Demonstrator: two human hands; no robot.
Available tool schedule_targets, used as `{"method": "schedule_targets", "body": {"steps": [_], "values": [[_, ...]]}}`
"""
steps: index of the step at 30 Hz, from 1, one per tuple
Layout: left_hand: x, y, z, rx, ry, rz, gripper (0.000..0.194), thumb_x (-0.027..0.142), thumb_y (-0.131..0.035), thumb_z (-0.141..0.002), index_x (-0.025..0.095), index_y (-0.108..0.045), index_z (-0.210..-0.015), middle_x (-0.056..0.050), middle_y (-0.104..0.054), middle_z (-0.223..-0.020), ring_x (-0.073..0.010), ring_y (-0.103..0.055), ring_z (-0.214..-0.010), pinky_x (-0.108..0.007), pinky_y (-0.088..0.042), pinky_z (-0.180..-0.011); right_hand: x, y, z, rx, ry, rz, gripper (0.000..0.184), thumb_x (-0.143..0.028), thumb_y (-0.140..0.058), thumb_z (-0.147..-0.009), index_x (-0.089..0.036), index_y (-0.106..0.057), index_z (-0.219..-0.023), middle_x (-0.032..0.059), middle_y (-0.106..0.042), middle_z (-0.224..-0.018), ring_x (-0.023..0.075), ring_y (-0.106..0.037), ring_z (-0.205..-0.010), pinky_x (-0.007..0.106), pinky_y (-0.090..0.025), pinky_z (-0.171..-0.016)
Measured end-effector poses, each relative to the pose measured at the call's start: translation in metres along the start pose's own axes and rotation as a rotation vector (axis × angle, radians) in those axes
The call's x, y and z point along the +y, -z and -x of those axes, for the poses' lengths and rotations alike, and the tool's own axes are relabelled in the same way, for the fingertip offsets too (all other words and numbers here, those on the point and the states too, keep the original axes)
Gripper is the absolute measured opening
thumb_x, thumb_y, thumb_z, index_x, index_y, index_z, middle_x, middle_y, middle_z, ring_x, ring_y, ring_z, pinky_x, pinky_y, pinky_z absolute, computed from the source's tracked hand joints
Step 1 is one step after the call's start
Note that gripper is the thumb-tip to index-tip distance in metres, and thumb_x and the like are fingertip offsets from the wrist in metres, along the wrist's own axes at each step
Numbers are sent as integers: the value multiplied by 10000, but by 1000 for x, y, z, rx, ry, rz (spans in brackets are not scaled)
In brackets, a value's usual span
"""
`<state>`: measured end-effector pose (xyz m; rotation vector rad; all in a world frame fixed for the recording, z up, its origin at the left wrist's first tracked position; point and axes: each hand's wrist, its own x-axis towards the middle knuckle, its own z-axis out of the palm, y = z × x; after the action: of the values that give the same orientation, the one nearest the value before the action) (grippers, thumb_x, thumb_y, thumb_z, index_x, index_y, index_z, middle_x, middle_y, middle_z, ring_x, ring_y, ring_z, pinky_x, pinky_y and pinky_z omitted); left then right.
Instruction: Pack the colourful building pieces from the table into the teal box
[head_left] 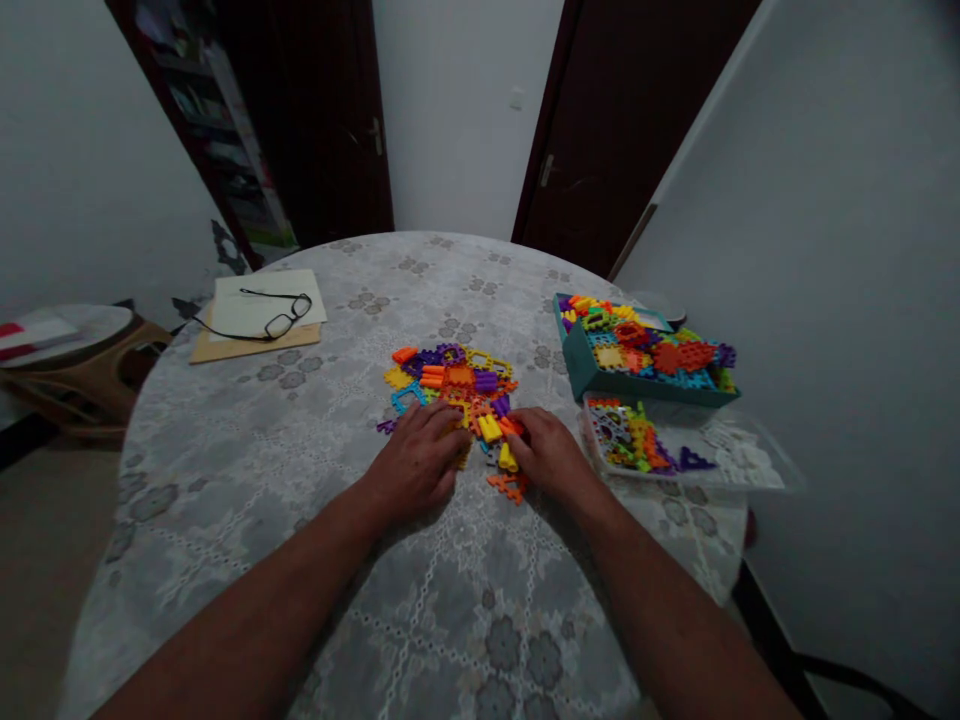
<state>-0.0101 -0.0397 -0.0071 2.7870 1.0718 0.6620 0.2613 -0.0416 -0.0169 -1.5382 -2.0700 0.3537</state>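
A pile of colourful plastic building pieces point(457, 375) lies in the middle of the table, in orange, purple, yellow and blue. At its near left edge is my left hand point(421, 458), with fingers bent over a yellow toothed building piece point(464, 452) that is partly hidden beneath them. My right hand point(551, 452) is at the pile's right side, thumb and fingers closed on an orange building piece point(511, 426). Yellow tube-shaped pieces point(490, 428) sit between the hands. A flat orange piece point(508, 487) lies just below them.
On the right stands a teal box point(622, 381) heaped with pieces. In front of it is a clear plastic tray point(682, 481) with more pieces and white bits. Eyeglasses point(279, 325) rest on papers point(225, 347) at the left. A patterned cloth point(300, 540) covers the round table.
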Motion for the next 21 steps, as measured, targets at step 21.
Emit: {"method": "schedule_targets", "body": {"steps": [21], "values": [[-4, -3, -6, 153, 245, 573, 230, 455, -653, -1044, 281, -763, -1148, -68, -827, -1046, -256, -786, -907, -397, -635, -814, -40, -3, 1, -34, 138, -446, 200, -316, -720, -1018, -241, -780, -1194, 21, -780, -983, 169, -699, -812, 288, -539, -766]]}}
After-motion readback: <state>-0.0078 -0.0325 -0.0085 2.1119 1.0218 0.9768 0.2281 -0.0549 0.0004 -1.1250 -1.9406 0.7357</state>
